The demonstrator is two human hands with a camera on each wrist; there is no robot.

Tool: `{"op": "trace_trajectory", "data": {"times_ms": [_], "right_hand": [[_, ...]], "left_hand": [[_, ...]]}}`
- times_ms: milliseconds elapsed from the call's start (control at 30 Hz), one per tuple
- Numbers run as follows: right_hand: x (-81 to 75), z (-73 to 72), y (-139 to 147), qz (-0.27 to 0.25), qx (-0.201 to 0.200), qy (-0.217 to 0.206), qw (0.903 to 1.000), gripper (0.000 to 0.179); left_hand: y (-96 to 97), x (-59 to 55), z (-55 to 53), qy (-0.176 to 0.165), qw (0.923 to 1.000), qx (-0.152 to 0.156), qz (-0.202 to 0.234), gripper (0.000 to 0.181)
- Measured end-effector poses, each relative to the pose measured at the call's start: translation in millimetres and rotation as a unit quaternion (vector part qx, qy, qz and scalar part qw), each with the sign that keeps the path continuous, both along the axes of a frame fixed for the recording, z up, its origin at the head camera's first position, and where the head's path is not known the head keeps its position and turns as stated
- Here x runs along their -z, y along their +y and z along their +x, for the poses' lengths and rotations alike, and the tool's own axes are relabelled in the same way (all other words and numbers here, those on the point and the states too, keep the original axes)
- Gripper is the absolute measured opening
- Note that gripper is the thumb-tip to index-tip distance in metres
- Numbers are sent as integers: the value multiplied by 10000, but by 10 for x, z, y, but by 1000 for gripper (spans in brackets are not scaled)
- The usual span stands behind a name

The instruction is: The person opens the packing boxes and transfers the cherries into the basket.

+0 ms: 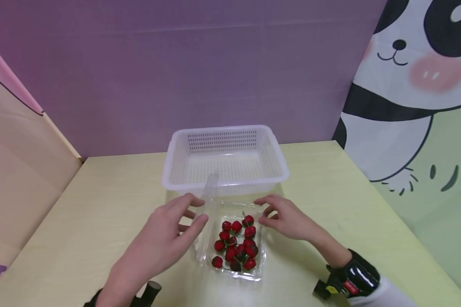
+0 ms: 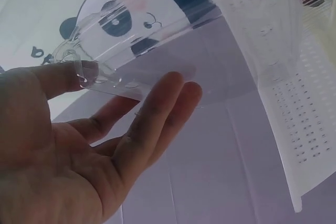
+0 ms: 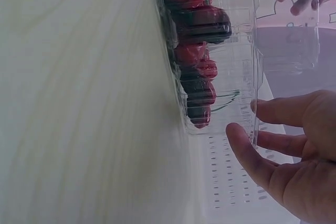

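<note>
Cherries, red and glossy with thin green stems [image 1: 231, 253]: bunched low inside a clear, rectangular plastic box [image 1: 246, 276], with a bare strip showing at the far end.

Box: set on the pale, wood-grained tabletop [image 1: 119, 204], just in front of a white, perforated plastic basket [image 1: 234, 168]; whether the two touch cannot be told.

Lid of clear, thin plastic [image 1: 206, 238]: raised steeply along the box's left side, with the cherries left uncovered.

Left hand [image 1: 163, 238]: held at the raised lid, fingers spread and gently bent; one fingertip is seen through the plastic in the left wrist view, but no firm pinch is shown.

Right hand [image 1: 284, 217]: placed at the box's far right corner, where the rim appears to be lightly pinched between thumb and fingers; the pressure cannot be judged.

Step in hand: judged to be the handling of the lid from the left while the box is steadied from the right.

Good handling: the lid is best guided by its edge, slowly and about its fold, with the rim held down only lightly so that the thin wall is not buckled.

Likely trouble: the light box could be tipped or dragged by a sharp pull, and the cherries rolled toward one side.
</note>
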State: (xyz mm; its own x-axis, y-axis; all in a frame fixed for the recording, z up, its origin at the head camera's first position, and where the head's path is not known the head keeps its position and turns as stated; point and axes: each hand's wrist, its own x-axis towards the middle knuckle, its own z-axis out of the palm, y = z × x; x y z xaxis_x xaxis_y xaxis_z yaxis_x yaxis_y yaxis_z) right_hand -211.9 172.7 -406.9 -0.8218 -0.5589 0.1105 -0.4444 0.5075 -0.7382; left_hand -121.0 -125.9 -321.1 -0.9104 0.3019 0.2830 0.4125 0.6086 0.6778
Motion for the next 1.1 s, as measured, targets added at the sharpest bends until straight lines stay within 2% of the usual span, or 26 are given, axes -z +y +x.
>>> {"op": "trace_trajectory", "data": {"times_ms": [133, 400, 533, 633, 833, 1100], "right_hand": [[5, -11, 6, 8, 14, 32, 10000, 40], [1, -22, 13, 2, 34, 120, 9999, 38], [1, -18, 15, 20, 13, 157, 9999, 39], [6, -16, 18, 21, 4, 169, 9999, 39], [18, -12, 19, 57, 16, 203, 9998, 39], [19, -15, 14, 85, -7, 249, 9997, 39]], "left_hand": [[-33, -29, 9, 108, 9997, -157, -129, 11], [-112, -79, 18, 765, 9955, -392, -390, 16], [-134, -105, 26, 982, 9925, -555, -476, 17], [-138, -124, 36, 992, 9916, -657, -511, 16], [-174, -177, 82, 636, 9897, -946, -864, 17], [-254, -201, 103, 689, 9853, -903, -1272, 19]]}}
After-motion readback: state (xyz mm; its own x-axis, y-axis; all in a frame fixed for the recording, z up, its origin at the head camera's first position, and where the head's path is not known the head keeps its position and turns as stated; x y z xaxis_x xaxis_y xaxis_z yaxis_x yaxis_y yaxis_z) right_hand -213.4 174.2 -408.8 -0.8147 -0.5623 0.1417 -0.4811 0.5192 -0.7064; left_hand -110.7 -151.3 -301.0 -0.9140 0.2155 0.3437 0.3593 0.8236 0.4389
